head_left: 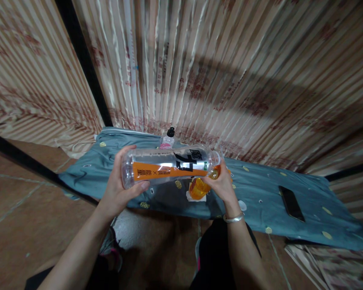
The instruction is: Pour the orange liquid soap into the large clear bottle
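Note:
A large clear plastic bottle with an orange label lies nearly level in the air, its mouth end on the right. My left hand is closed around its base end, thumb in front. By the bottle's mouth, my right hand wraps round the upper part of a clear container of orange liquid. The container's lower end is on a white tissue; its rim is partly hidden by my fingers and the bottle. Behind the large bottle stands a small bottle with a black top.
A teal patterned cloth covers the long low surface. On it are a white cap and a black phone to the right. Striped curtains hang close behind. Dark poles stand at the left.

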Tool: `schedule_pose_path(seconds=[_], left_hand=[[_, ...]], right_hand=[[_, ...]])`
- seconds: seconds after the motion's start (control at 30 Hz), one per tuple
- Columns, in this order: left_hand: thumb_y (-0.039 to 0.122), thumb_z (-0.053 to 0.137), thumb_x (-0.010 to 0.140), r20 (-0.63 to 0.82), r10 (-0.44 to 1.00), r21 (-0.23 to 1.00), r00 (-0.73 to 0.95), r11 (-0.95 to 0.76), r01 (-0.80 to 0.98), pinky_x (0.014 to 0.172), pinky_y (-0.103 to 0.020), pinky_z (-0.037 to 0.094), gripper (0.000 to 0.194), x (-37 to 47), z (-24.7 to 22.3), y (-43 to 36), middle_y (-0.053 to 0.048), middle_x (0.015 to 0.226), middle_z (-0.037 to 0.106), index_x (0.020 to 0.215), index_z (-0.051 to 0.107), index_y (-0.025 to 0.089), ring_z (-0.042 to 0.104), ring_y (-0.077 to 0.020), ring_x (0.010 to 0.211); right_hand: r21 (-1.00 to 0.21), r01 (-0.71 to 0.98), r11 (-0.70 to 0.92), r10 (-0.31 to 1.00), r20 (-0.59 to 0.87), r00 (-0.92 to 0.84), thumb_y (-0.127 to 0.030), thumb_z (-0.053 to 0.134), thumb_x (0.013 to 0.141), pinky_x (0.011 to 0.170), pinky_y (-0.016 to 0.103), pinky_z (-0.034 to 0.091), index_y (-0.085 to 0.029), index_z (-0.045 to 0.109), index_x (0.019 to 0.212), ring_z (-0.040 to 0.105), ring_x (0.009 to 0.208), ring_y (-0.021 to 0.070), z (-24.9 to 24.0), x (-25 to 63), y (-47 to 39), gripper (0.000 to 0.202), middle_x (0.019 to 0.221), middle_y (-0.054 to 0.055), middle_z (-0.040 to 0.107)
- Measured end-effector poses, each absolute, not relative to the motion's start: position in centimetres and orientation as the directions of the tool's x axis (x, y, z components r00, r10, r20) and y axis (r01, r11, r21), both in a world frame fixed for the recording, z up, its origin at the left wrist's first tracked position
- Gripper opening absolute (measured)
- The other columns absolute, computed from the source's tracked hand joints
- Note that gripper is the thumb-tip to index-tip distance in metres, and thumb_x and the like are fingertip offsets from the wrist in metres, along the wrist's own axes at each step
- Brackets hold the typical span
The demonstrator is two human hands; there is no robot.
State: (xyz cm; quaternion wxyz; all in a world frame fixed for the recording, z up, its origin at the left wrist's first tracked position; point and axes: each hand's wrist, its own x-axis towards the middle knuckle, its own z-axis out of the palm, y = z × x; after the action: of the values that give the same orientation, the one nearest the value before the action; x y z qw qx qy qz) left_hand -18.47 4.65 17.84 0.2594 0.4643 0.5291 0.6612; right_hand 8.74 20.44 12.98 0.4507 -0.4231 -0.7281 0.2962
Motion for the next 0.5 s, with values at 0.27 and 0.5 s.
schedule_pose_path(seconds=[0.27,0.5], left_hand=[[0.044,0.091,0.064,0.331,0.838,0.943,-0.434,-0.305,0.131,0.092,-0.049,0.063,0.086,-18.52,17.56,4.59,-0.007,0.116,0.068,0.138,0.05,0.027,0.071,-0.0345,0.106],[0.042,0.091,0.064,0.348,0.835,0.937,-0.426,-0.325,0.13,0.083,-0.047,0.066,0.084,-18.47,17.59,4.4,-0.004,0.113,0.069,0.138,0.053,0.029,0.071,-0.0342,0.104]], right_hand=[[-0.812,0.347,0.469,0.882,0.41,-0.233,-0.033,0.086,0.065,0.09,0.044,0.062,-0.024,0.064,0.122,0.076,0.095,0.0283,13.4,8.54,20.26,0.061,0.108,0.005,0.079],[-0.823,0.334,0.46,0.885,0.396,-0.245,-0.034,0.086,0.067,0.093,0.046,0.061,-0.024,0.064,0.123,0.075,0.098,0.0288,13.12,8.64,20.45,0.061,0.11,0.006,0.079]])
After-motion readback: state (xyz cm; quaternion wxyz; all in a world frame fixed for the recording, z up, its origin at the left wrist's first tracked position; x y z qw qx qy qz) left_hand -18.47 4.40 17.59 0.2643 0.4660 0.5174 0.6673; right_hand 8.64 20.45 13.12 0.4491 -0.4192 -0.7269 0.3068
